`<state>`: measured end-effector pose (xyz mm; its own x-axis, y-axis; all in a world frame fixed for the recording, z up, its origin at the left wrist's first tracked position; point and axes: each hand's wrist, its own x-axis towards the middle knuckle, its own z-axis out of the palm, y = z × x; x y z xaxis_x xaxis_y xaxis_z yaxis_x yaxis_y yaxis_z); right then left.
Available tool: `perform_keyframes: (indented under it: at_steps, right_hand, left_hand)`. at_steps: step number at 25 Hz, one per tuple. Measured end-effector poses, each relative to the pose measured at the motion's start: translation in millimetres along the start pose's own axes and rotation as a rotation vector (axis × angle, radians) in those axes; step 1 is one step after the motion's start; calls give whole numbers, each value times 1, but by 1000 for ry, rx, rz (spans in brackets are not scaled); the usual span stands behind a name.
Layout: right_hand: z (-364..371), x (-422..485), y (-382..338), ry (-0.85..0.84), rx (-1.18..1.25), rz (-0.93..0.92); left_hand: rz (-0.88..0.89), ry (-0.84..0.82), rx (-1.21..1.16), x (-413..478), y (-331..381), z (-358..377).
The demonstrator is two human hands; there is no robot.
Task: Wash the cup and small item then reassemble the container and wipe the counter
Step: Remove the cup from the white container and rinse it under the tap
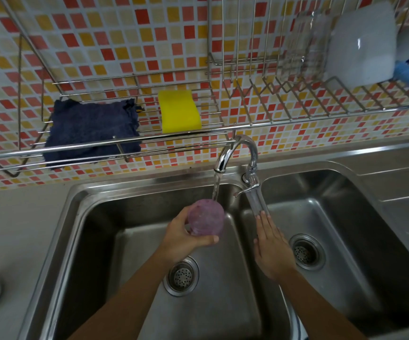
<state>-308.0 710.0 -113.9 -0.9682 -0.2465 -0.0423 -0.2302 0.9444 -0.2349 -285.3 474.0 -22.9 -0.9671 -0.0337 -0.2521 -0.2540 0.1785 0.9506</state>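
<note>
Now my left hand (181, 238) grips the cup (207, 220) right under the water (215, 190) — my right hand (270, 246) lies flat, fingers straight, at the lever (255, 198).

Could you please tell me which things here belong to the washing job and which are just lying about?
Job: cup in left hand, under the running tap; right hand at the lever; cloth, likely for wiping.
Lying about: sponge, bowl, both on the rack.

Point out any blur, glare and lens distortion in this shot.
Head view: the wide lens bows the wire rack; the white bowl at top right is smeared; glare streaks the faucet; the purple cup in the left hand looks soft.
</note>
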Motion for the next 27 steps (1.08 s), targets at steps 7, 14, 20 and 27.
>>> perform_keyframes:
  at_steps: [7,14,20,27]
  right_hand:
    - [-3,0,0,15,111,1]
    - [-50,51,-4,250,374,57]
    - [-71,99,-13,-31,9,-280]
    - [-64,113,-23,-94,-84,-206]
  left_hand:
    - [-11,1,51,-7,-3,-5]
    - [7,14,45,-3,0,-8]
    - [-3,14,34,-7,0,-10]
    - [7,64,19,-6,2,-11]
